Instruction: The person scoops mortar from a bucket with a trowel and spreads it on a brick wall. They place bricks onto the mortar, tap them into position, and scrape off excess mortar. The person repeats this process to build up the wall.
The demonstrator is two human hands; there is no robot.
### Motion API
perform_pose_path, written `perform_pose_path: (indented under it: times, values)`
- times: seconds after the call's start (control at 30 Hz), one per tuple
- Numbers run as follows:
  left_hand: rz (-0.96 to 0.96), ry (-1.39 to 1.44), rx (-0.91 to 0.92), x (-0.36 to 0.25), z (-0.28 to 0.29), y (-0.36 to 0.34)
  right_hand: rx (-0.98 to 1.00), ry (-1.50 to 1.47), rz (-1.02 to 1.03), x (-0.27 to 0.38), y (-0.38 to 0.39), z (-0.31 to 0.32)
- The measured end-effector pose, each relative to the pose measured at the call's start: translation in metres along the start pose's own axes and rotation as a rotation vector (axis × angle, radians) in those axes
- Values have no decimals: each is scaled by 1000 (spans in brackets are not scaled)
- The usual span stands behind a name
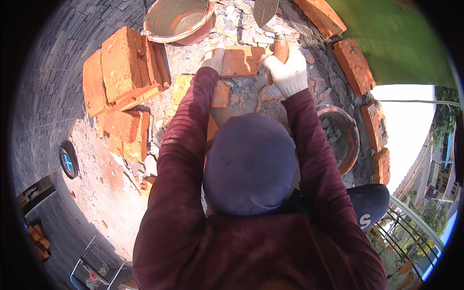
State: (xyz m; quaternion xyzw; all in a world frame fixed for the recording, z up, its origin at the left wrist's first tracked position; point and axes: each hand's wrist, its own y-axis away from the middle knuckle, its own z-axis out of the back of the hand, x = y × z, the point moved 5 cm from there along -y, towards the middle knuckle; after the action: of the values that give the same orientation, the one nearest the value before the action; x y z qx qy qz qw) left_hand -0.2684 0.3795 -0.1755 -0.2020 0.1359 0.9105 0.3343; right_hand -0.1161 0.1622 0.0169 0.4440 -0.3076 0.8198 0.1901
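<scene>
Far left: grey stone-patterned wall [58,82]. Next in, stacked orange bricks [121,65], several tilted on edge, sunlit.

Top, left of centre: reddish bucket [200,36], grey mortar smeared inside.

Left hand [213,59], pale in the glare, set at the left end of a single orange brick [241,62]. Fingers washed out; cannot tell how far they close or whether they grip or just steady it. The brick lies crosswise between the two hands, on rubble-strewn ground.

Handling, my reading: brick heavy for its size, rigid, rough and dry, so little slip; corners likely to chip if knocked. Best hold: across the narrow width, near mid-length, or one hand at each end.

Right hand [288,72], white knit glove, curled closed round the wooden handle [280,47] of a trowel [266,13], blade pointing away. Probably light and stiff; the handle is the place to hold.

Right: second bucket [352,145], grey mix inside. Beyond it, spaced bricks [354,66] along the edge.
</scene>
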Motion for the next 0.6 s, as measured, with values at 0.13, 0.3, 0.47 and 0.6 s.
perform_pose_path:
  times: [0.13,0.3,0.47,0.6]
  values:
    - [-103,-63,-120,-7,9,7,-190,-287,-114,-7,-2,1]
    - [-12,-26,-79,-10,9,2,411,448,-498,-55,31,-41]
    - [-37,-97,-114,0,1,-6,67,-126,-39,-25,-29,0]
    - [-33,-81,-88,5,0,-7,-342,-162,137,-3,-16,9]
